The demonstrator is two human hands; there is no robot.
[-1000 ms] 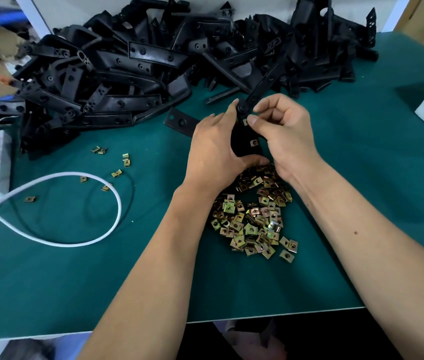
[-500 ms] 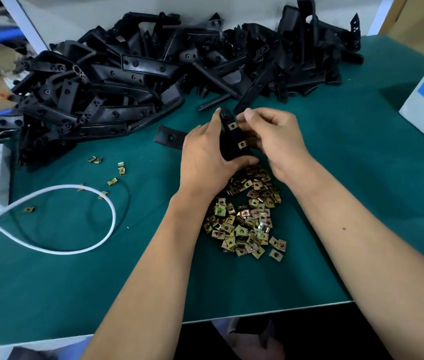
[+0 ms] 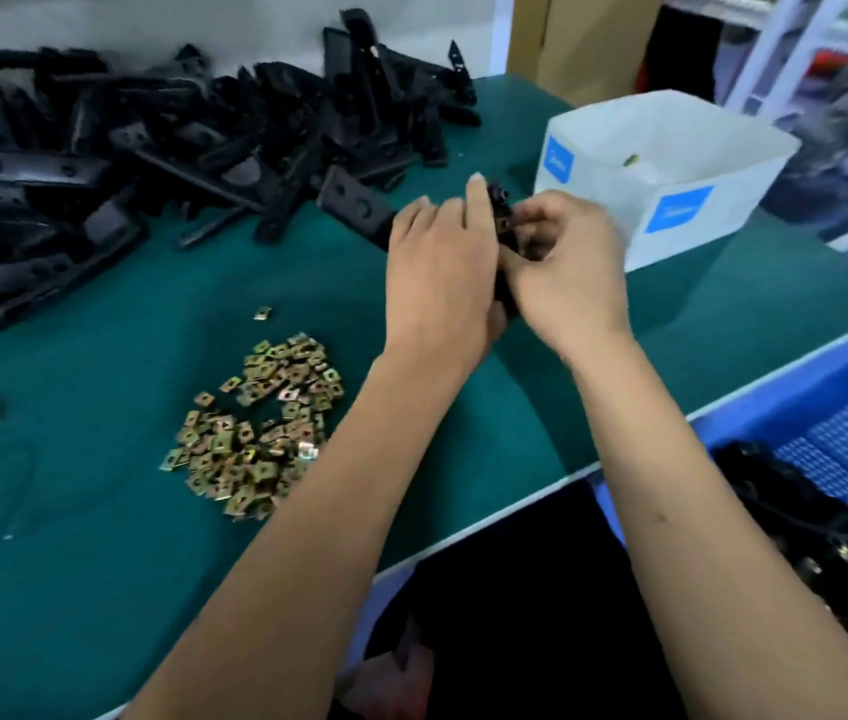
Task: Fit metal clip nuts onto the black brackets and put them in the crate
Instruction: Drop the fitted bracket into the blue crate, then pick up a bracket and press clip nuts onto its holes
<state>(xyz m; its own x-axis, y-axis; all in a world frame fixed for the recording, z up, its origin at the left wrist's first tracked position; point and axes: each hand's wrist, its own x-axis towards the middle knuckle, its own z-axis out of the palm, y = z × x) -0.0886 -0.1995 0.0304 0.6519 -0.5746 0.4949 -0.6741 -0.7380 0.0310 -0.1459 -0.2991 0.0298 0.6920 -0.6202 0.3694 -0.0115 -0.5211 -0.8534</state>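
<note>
While both hands work together above the green surface (image 3: 100, 537), a single black bracket (image 3: 499, 200) stands roughly upright between them, just short of the white carton (image 3: 681, 210). Left hand (image 3: 440, 283) wraps the bracket's lower body, fingers curled round it, index finger running up its back edge. Right hand (image 3: 567, 267) has fingers bent in toward the bracket's upper end, thumb and fingertips closing on a small brass-coloured clip nut (image 3: 504, 220) seated at the bracket's edge; motion blur hides whether the nut is fully home. Loose clip nuts (image 3: 261, 423) lie in a heap well to the near-left of the carton, with a few strays further left. Unfitted brackets (image 3: 152, 163) are piled to the carton's far left, against the wall. Blue crate (image 3: 785, 402) sits below the surface edge, nearer than the carton and to its right, already holding some dark parts. Judgement: step in hand is pressing a nut onto the bracket, or checking it before the drop. To do it well, keep the left grip firm so the bracket cannot twist, push the nut square along the flange until its hole lines with the bracket's hole, and feel for the seat. A nut set crooked could slip off in the crate.
</note>
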